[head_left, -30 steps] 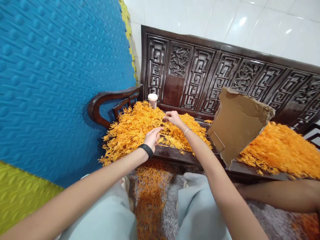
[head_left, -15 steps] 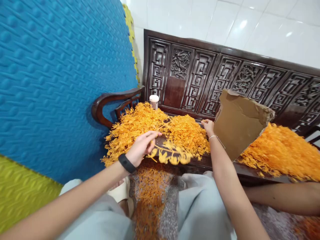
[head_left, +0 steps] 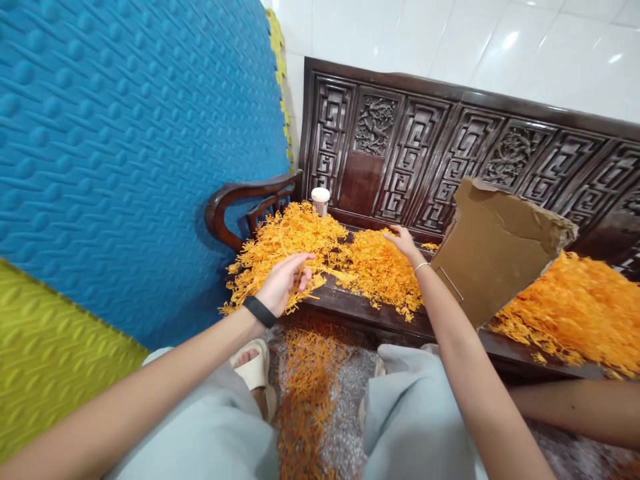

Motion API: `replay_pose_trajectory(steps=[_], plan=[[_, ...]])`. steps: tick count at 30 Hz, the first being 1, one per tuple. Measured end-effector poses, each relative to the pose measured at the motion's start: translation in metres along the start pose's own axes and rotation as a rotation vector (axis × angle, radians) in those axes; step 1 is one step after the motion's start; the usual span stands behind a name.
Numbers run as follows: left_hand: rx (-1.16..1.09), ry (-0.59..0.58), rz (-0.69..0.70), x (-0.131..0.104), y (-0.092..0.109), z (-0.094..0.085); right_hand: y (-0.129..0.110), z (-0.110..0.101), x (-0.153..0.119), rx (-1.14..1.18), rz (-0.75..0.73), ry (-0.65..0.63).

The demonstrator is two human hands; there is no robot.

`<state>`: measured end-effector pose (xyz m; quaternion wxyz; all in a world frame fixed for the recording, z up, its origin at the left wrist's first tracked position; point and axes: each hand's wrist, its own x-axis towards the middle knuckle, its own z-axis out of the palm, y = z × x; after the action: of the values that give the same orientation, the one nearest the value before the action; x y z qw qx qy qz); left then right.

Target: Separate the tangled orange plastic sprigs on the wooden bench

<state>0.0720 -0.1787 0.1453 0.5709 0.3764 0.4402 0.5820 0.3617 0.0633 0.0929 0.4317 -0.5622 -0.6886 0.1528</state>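
My left hand [head_left: 287,283], with a black wristband, is over the front of the left pile of orange plastic sprigs [head_left: 295,230]. Its fingers are partly curled, and a yellow-orange sprig [head_left: 341,274] runs out from them to the right; the grip itself is partly hidden. My right hand [head_left: 404,243], wearing a thin bracelet, reaches over the back of the middle pile of sprigs [head_left: 383,270]. Its thumb and fingers are apart, and I see nothing held between them. Both piles lie on a dark wooden bench [head_left: 345,303].
A white-lidded tub [head_left: 321,201] stands behind the left pile. A cardboard sheet [head_left: 500,247] stands upright right of my right hand, with another orange pile [head_left: 580,313] beyond it. Another person's arm [head_left: 580,408] is at lower right. Orange pieces [head_left: 307,400] litter the floor.
The sprig at my left hand has swung back and up from the bench's front edge. My right hand has moved left, from beside the cardboard to over the middle pile, its fingers spreading.
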Motion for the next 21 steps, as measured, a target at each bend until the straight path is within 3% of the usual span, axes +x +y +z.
replay_pose_trajectory(steps=[6,10,13,17,19,21], plan=[[-0.080,-0.098,0.012,-0.013,0.016,0.004,-0.062,0.035,-0.013,0.066,-0.186,-0.273],[-0.069,-0.105,0.040,-0.026,0.024,0.009,-0.087,0.046,-0.027,0.138,-0.242,-0.500],[-0.079,-0.049,0.091,-0.026,0.024,0.008,-0.098,0.044,-0.034,0.266,-0.131,-0.640],[-0.183,0.091,0.176,-0.012,0.023,-0.004,-0.114,0.036,-0.044,0.459,0.062,-1.040],[-0.239,0.151,0.187,-0.005,0.024,-0.011,-0.118,0.034,-0.050,0.523,0.091,-1.205],[-0.274,0.184,0.210,-0.003,0.028,-0.015,-0.118,0.033,-0.056,0.529,0.095,-1.279]])
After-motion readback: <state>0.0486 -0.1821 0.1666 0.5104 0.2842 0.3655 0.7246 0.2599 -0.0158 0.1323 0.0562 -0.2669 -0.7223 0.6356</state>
